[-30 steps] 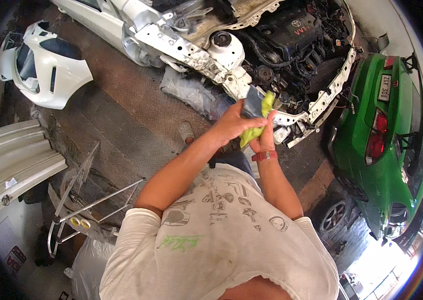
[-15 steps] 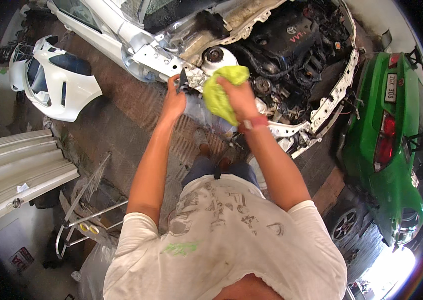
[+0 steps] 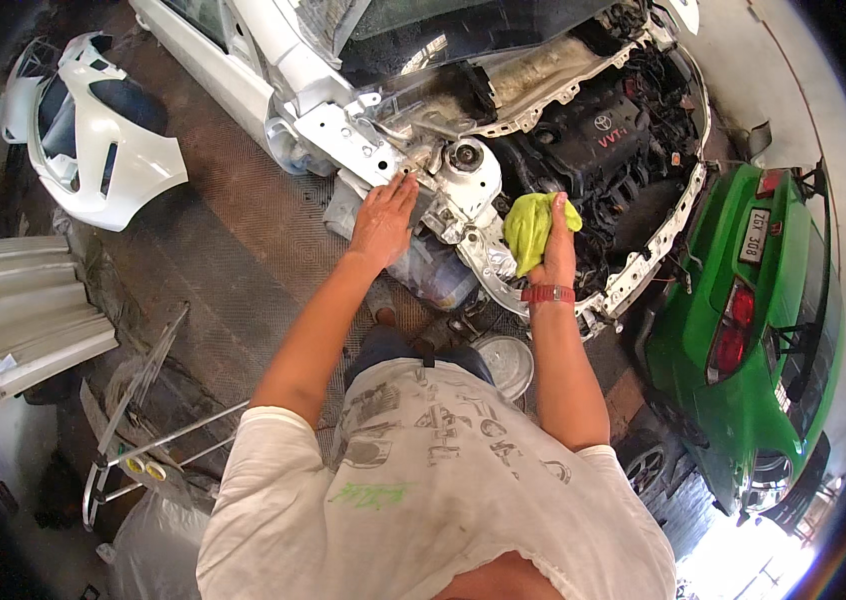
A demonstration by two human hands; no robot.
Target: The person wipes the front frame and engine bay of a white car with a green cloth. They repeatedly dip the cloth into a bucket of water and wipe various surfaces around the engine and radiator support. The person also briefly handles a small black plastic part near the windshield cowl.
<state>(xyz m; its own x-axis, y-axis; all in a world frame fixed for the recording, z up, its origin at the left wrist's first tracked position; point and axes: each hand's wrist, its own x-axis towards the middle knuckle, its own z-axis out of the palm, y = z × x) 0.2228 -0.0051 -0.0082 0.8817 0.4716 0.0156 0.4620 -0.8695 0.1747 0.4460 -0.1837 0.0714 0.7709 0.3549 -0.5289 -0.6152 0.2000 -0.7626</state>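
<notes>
The white car [image 3: 273, 60], stripped of its front panels, fills the upper part of the view, with its open engine bay [image 3: 603, 140] facing you and the bare white strut tower [image 3: 468, 170] standing at the near corner of that bay. To your right sits a green car [image 3: 743, 350], its rear end and red tail lamp turned toward you, well apart from the white one. At upper left a detached white bumper [image 3: 93, 140] lies on the floor [image 3: 243, 240], and a pale ribbed panel [image 3: 13, 300] lies at the left edge below it. A wire metal rack [image 3: 143, 450] stands near your left side, and a round grey lid [image 3: 505, 362] lies on the floor just below the front of the white car. Your left hand [image 3: 383, 215] is flat and released, fingers stretched out, with the fingertips touching the white inner wing panel just beside the strut tower; it grasps nothing. Your right hand [image 3: 555, 245], which wears a red wristband [image 3: 548, 294], is closed around a bunched yellow-green cloth [image 3: 531, 225]. The cloth is held over the front edge of the engine bay, just right of the strut tower, between it and the dark engine.
</notes>
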